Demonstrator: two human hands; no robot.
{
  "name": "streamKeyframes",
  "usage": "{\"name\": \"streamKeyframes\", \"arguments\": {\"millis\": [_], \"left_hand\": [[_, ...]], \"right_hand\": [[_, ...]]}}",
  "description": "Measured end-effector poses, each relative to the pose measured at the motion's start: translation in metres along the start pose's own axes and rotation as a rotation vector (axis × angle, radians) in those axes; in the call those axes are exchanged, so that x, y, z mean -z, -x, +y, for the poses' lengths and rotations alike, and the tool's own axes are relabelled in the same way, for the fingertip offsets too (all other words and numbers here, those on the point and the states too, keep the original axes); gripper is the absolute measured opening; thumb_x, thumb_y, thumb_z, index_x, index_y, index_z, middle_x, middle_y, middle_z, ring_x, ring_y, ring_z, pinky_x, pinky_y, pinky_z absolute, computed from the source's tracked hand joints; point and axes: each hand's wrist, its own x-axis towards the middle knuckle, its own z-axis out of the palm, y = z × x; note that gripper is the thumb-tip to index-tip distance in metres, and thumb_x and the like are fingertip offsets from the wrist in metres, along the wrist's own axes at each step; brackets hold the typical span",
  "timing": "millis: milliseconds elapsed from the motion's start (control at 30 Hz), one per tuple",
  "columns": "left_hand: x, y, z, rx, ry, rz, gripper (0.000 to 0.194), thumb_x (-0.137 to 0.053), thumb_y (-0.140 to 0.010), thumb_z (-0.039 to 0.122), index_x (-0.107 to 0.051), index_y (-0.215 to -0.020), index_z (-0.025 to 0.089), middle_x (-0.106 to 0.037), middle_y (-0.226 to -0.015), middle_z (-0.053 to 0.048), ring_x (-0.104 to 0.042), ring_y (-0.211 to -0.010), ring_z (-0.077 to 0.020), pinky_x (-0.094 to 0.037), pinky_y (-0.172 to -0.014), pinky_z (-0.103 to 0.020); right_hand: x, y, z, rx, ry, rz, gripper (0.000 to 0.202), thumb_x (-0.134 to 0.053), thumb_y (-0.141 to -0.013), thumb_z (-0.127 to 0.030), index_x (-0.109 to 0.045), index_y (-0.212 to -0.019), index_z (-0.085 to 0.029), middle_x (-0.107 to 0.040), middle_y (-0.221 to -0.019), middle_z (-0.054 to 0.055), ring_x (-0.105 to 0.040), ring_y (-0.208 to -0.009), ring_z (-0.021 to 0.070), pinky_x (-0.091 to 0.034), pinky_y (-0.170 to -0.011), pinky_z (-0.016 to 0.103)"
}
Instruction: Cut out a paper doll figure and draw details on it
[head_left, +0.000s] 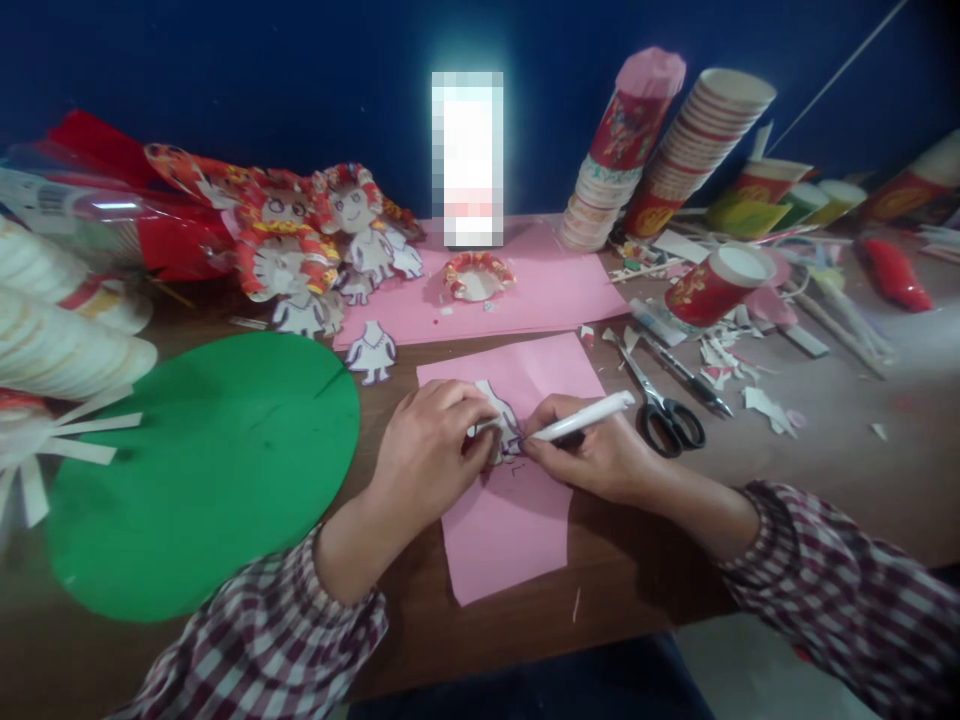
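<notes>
Brown tabletop (pixel 637 600), backed by dark blue wall (pixel 300 80). White pen (pixel 585 415) is clamped in right hand (pixel 600 450) fingers, tip held at lower edge of white paper cutout (pixel 505 410). Cutout is laid on pink sheet (pixel 517 540), its left side covered by curled left hand (pixel 431 435); grip there can't be told. Scissors (pixel 649 390) are parked right of sheet.

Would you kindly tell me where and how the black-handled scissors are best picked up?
I'd take the scissors by their handle loops, coming from the near side: the loops lie nearest, while the blades point away. Keeping clear of the pen lying just to their right seems wise.
</notes>
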Motion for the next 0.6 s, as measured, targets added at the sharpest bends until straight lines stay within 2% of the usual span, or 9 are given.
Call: {"name": "streamKeyframes", "arguments": {"millis": [600], "left_hand": [[0.0005,0.0007,0.0007,0.021,-0.003,-0.014,0.011,-0.064,-0.078,0.021,-0.065,-0.089,0.024,-0.066,-0.098,-0.002,-0.059,-0.094,-0.0207,-0.046,-0.079,-0.036]], "right_hand": [[0.0002,0.0014,-0.0007,-0.029,-0.017,-0.026,0.006,-0.059,-0.077,-0.019,-0.061,-0.076,-0.014,-0.060,-0.064,0.001,-0.051,-0.057,0.0101,-0.041,-0.053,0.022]]}}
